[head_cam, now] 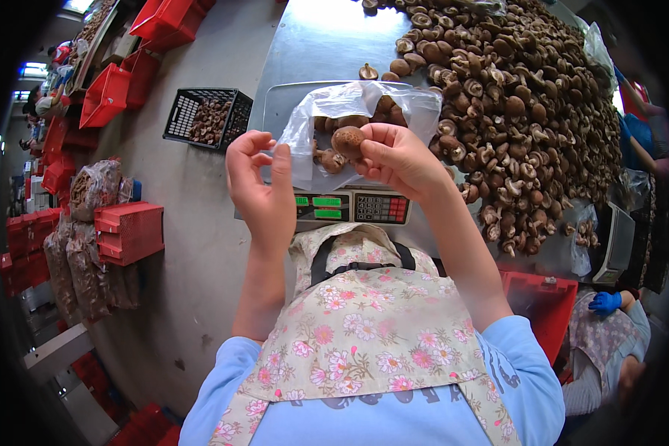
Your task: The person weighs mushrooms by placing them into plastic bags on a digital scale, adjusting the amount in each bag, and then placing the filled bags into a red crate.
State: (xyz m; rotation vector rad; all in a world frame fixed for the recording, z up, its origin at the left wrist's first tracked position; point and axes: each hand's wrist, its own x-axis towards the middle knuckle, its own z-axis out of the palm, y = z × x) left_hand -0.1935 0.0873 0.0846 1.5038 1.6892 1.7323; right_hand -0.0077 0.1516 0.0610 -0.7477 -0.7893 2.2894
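A brown shiitake mushroom (348,141) is pinched between the thumb and fingers of my right hand (393,156), over the mouth of a clear plastic bag (299,129). Inside the bag lie several shiitake mushrooms (331,161). The bag rests on a digital weighing scale (381,208) with green displays and a keypad. My left hand (263,184) is raised at the bag's left side, its fingers curled but apart from the thumb, with nothing between them. Whether its fingertips touch the plastic is hard to tell.
A large heap of shiitake mushrooms (513,111) covers the right of the metal table (323,39). On the floor at left stands a black crate (171,120) with mushrooms. A red crate (541,301) and a co-worker's blue-gloved hand (605,303) are at lower right.
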